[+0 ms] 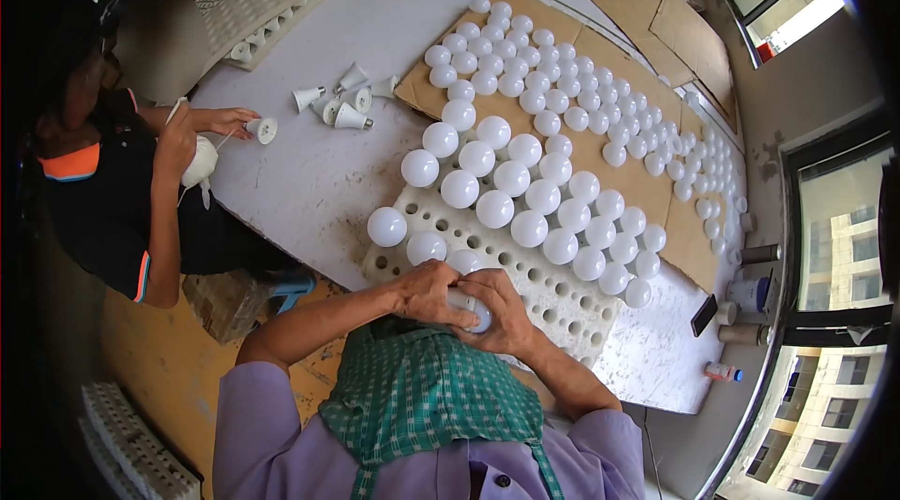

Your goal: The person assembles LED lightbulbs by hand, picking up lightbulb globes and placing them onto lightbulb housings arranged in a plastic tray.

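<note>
Close to my chest, both hands are closed around one light bulb (482, 314), whose white dome shows between the fingers; much of its body is hidden. My left hand (429, 294) grips it from the left, and my right hand (506, 311) wraps it from the right. Just beyond them lies a pale foam tray (553, 301) with rows of round holes. Several white-domed bulbs (494, 209) stand in its far rows. A few more, such as the bulb (387, 226) at the left corner, sit in the nearer rows.
Behind the tray, many bulb domes (511, 86) rest on cardboard (427, 88). Loose bulb housings (352, 116) lie to the left, where a co-worker (112, 181) holds another housing (265, 131). A phone (703, 315), bottle (723, 372) and cans (743, 334) line the right edge.
</note>
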A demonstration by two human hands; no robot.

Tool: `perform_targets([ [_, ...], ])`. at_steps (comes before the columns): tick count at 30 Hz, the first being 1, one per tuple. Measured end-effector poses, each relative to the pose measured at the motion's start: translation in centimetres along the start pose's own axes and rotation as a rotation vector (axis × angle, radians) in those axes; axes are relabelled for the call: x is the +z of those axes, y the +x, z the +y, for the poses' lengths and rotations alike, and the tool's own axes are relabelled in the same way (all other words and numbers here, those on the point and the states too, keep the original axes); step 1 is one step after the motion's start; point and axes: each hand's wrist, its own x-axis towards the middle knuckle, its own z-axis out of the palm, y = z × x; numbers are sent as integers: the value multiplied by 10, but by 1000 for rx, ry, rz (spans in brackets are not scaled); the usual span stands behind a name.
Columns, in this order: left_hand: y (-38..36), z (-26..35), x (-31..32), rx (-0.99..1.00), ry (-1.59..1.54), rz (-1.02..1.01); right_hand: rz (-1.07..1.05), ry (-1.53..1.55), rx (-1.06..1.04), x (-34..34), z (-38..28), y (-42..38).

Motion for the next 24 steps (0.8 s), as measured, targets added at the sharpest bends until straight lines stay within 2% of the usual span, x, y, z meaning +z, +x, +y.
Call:
perform_targets([
  [7,3,-1,15,-8,10,60,64,12,-45,7,8,-11],
  [9,5,-1,21,30,-20,156,70,83,39,8,8,-14],
  [14,22,-14,13,5,-44,81,51,43,108,1,16,-10],
  [16,31,-4,-5,-160,-168,-72,116,309,393,-4,21,-6],
  [17,37,-16,-9,-67,-28,35,162,303,469,-15,22,-5],
  [18,34,-19,-14,-14,-90,241,235,214,447,-27,32,-11],
  [19,27,-23,-21,42,-156,450,270,203,523,-45,28,-15],
  [21,9,-32,-47,171,-367,685,305,191,598,-68,27,-22],
  [23,-17,-53,-79,80,-491,734,48,-221,473,-70,26,-31],
  [24,-22,-62,-86,77,-481,736,36,-272,461,-61,28,-33],
])
